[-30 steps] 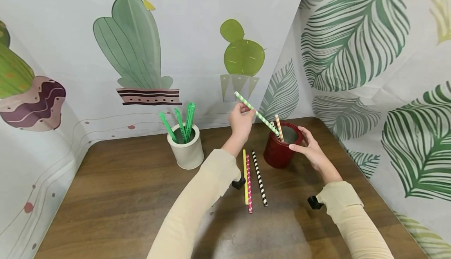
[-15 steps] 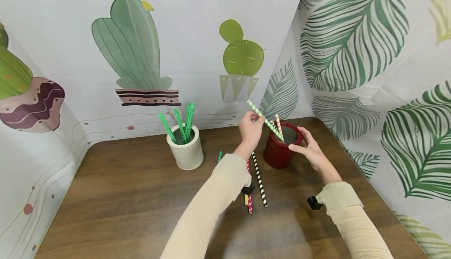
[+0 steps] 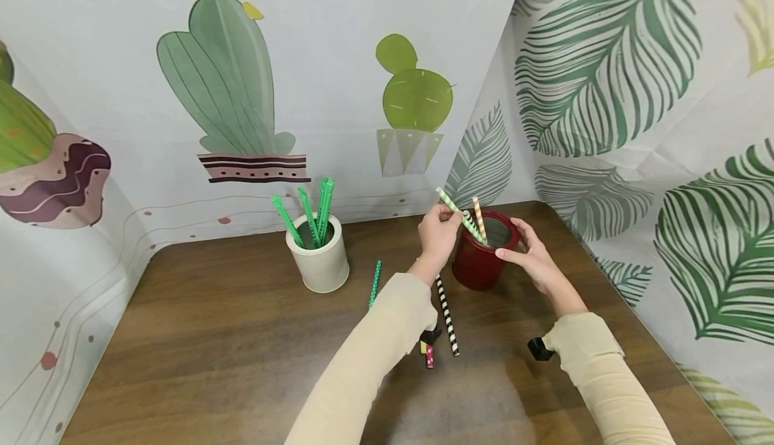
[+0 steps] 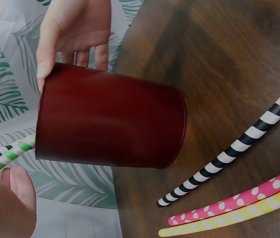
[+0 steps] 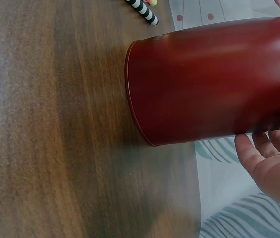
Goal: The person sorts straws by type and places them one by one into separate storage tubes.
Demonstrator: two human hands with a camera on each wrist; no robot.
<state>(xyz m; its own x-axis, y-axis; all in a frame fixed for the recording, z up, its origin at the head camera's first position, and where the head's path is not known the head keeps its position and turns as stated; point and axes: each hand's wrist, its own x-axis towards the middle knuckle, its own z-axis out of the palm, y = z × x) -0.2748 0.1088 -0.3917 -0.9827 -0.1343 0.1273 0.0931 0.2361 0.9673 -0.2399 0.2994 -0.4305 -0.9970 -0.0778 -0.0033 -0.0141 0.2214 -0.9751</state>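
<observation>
My left hand [image 3: 438, 233] pinches a green-and-white striped paper straw [image 3: 447, 199]. The straw slants down, its lower end inside the mouth of a dark red cup [image 3: 478, 267]. An orange-striped straw [image 3: 478, 211] and a black-and-white one lean in the same cup, partly hidden. With thumb and fingers spread around its rim, my right hand [image 3: 535, 257] holds the cup upright on the table. In the left wrist view, a black-and-white straw [image 4: 231, 152], a pink dotted straw [image 4: 236, 200] and a yellow dotted straw [image 4: 239, 214] lie on the wood.
A cream cup [image 3: 320, 263] with several green sticks [image 3: 311, 216] stands at the back left. A green dotted straw [image 3: 375, 282] lies left of my left forearm, which covers part of the loose straws. The patterned wall borders the brown table [image 3: 230, 324] at the back.
My left hand has moved right and slightly down, lowering the green-striped straw further into the red cup. The green dotted straw has come out from behind the left arm. My right hand stays on the cup.
</observation>
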